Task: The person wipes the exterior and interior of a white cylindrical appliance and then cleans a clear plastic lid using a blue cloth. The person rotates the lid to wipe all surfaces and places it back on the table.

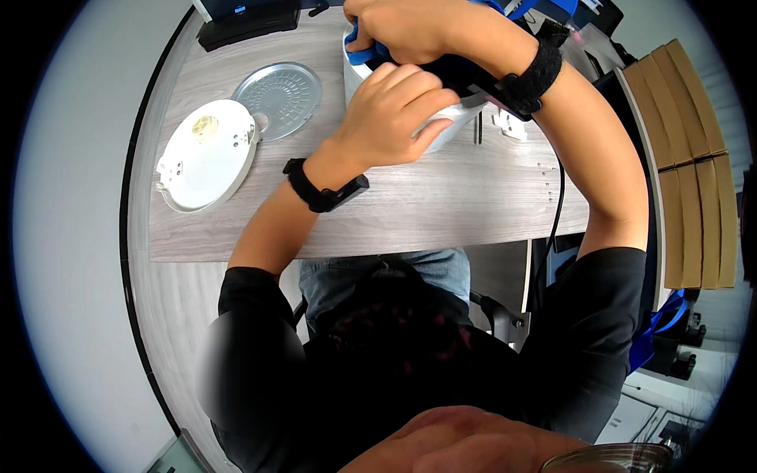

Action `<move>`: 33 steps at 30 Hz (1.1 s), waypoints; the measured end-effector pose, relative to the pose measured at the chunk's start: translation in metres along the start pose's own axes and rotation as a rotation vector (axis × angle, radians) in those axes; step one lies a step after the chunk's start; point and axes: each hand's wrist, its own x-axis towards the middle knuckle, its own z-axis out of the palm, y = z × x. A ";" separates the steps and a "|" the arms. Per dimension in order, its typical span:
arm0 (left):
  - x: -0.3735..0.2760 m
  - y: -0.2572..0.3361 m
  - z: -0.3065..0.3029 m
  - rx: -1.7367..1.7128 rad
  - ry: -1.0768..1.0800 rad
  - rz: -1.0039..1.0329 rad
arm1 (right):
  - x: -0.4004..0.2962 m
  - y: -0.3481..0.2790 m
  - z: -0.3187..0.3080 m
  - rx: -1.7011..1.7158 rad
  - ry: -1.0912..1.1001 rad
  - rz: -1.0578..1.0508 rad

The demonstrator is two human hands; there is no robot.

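Note:
A white round appliance body (355, 80) with a dark interior stands at the table's far side, partly hidden by both hands. My left hand (393, 118) grips its near rim, with the fingers over the edge and the thumb along the outer wall. A blue cloth (362, 56) is pressed against the rim and inner side at the far left by my right hand (408, 29). Much of the interior is covered by the right hand and forearm. To the left lie a white round lid (204, 162) with a yellowish round fitting and a grey perforated disc (281, 97).
A black case (251, 26) lies at the back left of the wood-grain table (426, 201). A thin black stick (479, 129) and a small white part (510, 125) are right of the appliance. A black cable (559, 207) hangs at the right, near cardboard boxes (680, 106).

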 end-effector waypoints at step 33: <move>-0.004 -0.027 -0.038 -0.013 -0.207 -0.137 | -0.118 -0.037 -0.046 -0.384 -0.064 -0.088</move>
